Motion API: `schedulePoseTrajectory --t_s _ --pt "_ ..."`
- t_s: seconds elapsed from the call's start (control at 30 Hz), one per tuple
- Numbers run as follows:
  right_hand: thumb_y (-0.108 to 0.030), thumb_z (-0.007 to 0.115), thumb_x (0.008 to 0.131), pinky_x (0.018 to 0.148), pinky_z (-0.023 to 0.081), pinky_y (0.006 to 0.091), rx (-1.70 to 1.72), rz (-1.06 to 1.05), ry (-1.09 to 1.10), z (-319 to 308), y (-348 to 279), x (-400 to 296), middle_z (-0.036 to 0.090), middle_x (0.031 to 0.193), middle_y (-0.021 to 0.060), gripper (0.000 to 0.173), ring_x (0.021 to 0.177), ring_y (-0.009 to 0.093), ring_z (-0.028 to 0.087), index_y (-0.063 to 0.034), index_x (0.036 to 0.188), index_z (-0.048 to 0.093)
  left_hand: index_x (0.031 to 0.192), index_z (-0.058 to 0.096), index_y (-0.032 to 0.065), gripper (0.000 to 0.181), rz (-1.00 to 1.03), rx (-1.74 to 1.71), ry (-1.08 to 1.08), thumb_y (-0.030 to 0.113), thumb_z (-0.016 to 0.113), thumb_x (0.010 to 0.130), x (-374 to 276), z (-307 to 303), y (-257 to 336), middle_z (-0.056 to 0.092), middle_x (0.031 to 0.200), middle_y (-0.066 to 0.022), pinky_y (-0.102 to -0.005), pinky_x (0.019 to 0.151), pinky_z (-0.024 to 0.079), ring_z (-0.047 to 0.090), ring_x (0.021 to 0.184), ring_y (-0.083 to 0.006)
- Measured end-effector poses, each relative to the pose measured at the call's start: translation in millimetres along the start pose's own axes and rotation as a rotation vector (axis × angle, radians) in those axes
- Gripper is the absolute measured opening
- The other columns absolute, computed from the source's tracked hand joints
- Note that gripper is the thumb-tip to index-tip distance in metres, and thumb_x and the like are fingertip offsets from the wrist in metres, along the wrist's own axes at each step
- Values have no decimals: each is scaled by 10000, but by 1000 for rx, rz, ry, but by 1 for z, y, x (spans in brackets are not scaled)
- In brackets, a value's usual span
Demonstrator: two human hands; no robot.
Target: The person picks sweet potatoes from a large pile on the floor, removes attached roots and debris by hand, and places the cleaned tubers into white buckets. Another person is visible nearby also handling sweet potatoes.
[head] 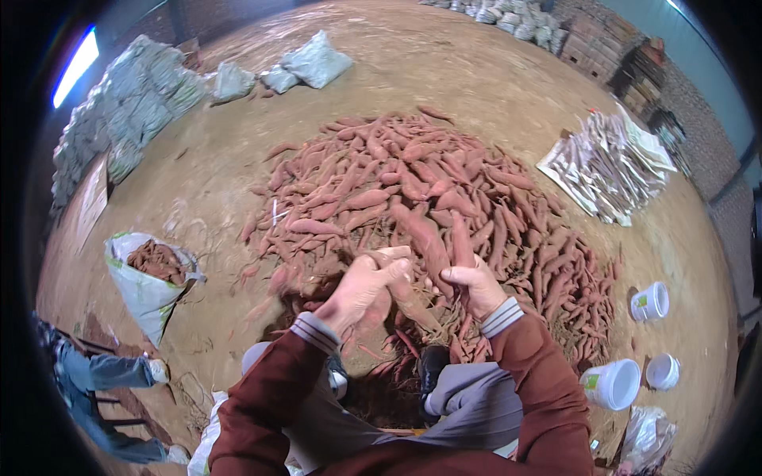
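A broad heap of reddish sweet potatoes (369,199) lies on the floor in front of me. My right hand (479,288) grips a slender sweet potato (461,241), its thumb across the lower end. A larger, thicker sweet potato (425,241) is right beside it, against that hand; whether the fingers hold this one too is hard to tell. My left hand (363,285) is closed, slightly blurred, around the upper end of a soil-dusted sweet potato (414,303) that slants down toward my shoe. Some of its fingers are hidden.
At left stands an open woven sack (140,285) of sweet potatoes, near a seated person's legs (116,375). White buckets (612,385) and a plastic bag (647,437) are at right. Farther off are piled sacks (131,95), a bundle on sheeting (613,157) and stacked boxes (595,44).
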State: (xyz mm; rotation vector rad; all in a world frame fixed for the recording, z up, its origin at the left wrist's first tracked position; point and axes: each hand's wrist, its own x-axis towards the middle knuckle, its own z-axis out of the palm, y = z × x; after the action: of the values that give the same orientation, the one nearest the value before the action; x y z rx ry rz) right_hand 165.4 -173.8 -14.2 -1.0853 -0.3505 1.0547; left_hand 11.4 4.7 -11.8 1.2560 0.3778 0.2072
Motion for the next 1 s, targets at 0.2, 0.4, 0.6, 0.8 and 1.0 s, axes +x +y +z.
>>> schedulePoseTrajectory --t_s 0.2,0.4,0.6,0.8,1.0 --pt "-80 659 865 850 611 443 246 -333 37 -45 -56 -40 677 1203 199 573 1023 327 706 31 1402 494 1123 702 42 375 -11 25 235 382 676 967 15 -15 -14 681 831 -57 -273 468 391 495 519 -109" --pt "-38 696 839 844 606 393 277 -525 443 -120 -71 -140 706 1064 111 395 949 247 714 -16 1224 610 983 694 106 303 7 28 405 408 698 951 8 -4 -3 637 843 -8 -244 537 409 523 609 -77" --pt "-82 716 825 774 548 323 5 -594 958 -182 -1 -286 683 1008 67 463 864 183 679 7 1256 572 944 669 95 278 22 -240 337 368 721 958 15 -1 -16 648 876 -26 -279 716 503 610 802 -127" --pt "-34 786 756 861 505 305 -402 -431 1325 -209 103 -378 659 1072 60 511 955 147 623 -1 1226 589 923 646 92 264 41 -102 344 345 696 981 20 9 -23 643 868 -33 -298 710 526 614 785 -136" --pt "-155 880 682 922 525 407 -829 -132 1478 -222 160 -400 672 1142 205 582 1039 369 671 -21 1173 597 939 638 83 289 125 51 347 363 684 989 30 29 -38 647 865 -38 -295 720 530 630 806 -148"
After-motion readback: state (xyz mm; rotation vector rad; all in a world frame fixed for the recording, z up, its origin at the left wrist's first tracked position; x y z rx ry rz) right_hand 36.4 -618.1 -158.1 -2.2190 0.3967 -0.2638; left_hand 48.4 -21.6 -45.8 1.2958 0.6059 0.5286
